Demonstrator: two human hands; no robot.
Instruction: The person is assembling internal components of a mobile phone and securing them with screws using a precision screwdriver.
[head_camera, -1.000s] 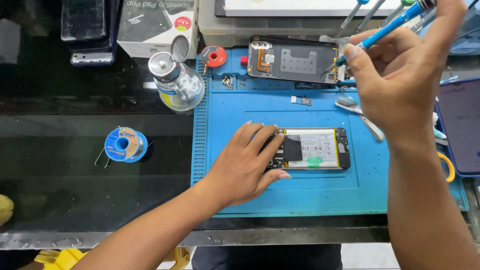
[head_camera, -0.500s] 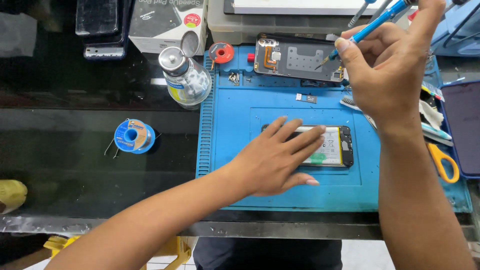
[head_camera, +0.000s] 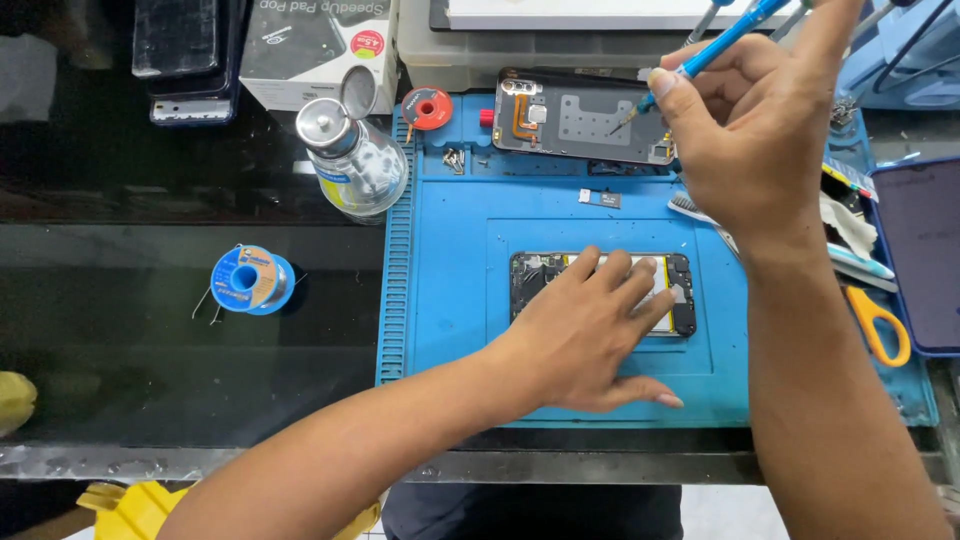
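An opened phone (head_camera: 535, 278) lies on the blue work mat (head_camera: 450, 280). My left hand (head_camera: 590, 335) rests flat on it, fingers spread over its middle, holding it down. My right hand (head_camera: 760, 130) is raised at the upper right and grips a blue screwdriver (head_camera: 715, 45), whose tip points down at the phone's removed back cover (head_camera: 585, 120) lying at the mat's far edge. A small dark part (head_camera: 600, 198) sits on the mat between cover and phone.
A glass dispenser bottle (head_camera: 355, 160) with a metal top stands at the mat's upper left. A blue solder spool (head_camera: 250, 280) lies on the dark glass bench. Orange-handled scissors (head_camera: 880, 325), tweezers and brushes crowd the right side. A red tape roll (head_camera: 428, 107) and boxes sit at the back.
My left hand has slid from the phone's left end to lie spread over its middle. My right hand with the screwdriver has stayed near the back cover.
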